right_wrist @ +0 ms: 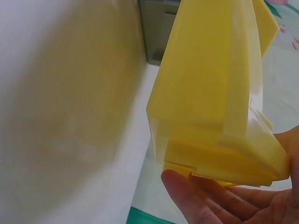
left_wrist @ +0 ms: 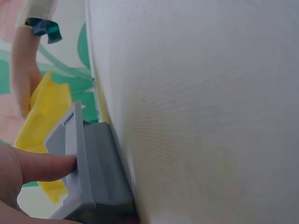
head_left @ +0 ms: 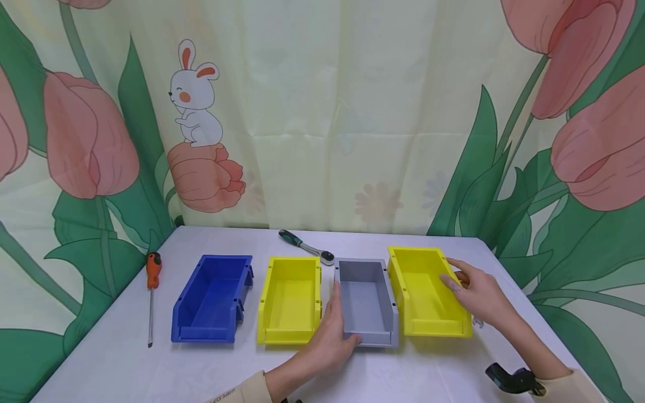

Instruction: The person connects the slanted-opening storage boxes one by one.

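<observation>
- Four bins stand in a row on the white table (head_left: pixel 126 358) in the head view: a blue bin (head_left: pixel 214 299), a yellow bin (head_left: pixel 291 299), a grey bin (head_left: pixel 367 302) and a second yellow bin (head_left: pixel 425 291) at the right end, which sits slightly askew.
- The left hand (head_left: pixel 330 336) holds the grey bin at its near left corner, thumb on the front lip and fingers up along the left wall, in the gap beside the middle yellow bin.
- The right hand (head_left: pixel 478 296) rests on the right wall of the second yellow bin, fingers over its rim.
- Only the left wrist view shows the thumb tip (left_wrist: pixel 44 165) pressing flat on the grey bin's front lip, with the bin seated on the table; how the other fingers lie there I cannot tell.
- Only the right wrist view shows this yellow bin's outer wall from close by, with fingers (right_wrist: pixel 205 200) curled beneath its stepped edge.
- Only the head view shows a ratchet wrench (head_left: pixel 307 247) lying behind the bins and an orange-handled screwdriver (head_left: pixel 151 294) left of the blue bin.
</observation>
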The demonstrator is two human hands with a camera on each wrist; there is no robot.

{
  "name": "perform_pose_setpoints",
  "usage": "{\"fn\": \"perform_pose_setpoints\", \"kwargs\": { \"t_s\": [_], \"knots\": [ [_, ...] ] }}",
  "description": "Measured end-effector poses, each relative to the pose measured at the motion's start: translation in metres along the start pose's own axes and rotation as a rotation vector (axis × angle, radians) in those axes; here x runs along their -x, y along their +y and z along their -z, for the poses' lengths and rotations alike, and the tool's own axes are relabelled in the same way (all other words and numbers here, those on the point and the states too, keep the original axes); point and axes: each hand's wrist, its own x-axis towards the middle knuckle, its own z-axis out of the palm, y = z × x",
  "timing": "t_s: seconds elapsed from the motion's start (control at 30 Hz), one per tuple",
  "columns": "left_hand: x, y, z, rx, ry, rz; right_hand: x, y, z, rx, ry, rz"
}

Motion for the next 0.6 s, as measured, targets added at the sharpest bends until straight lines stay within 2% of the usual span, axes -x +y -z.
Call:
{"fn": "perform_pose_setpoints", "kwargs": {
  "t_s": [0.2, 0.47, 0.6],
  "knots": [
    [-0.001, 0.0, 0.0, -0.012, -0.004, -0.005, 0.0, -0.004, 0.0, 0.019, 0.023, 0.001],
    [0.0, -0.001, 0.0, -0.011, -0.008, -0.001, 0.0, -0.015, 0.0, 0.092, 0.127, 0.045],
    [0.0, -0.001, 0.0, -0.012, -0.011, -0.004, -0.001, -0.024, 0.0, 0.091, 0.13, 0.066]
  ]
}}
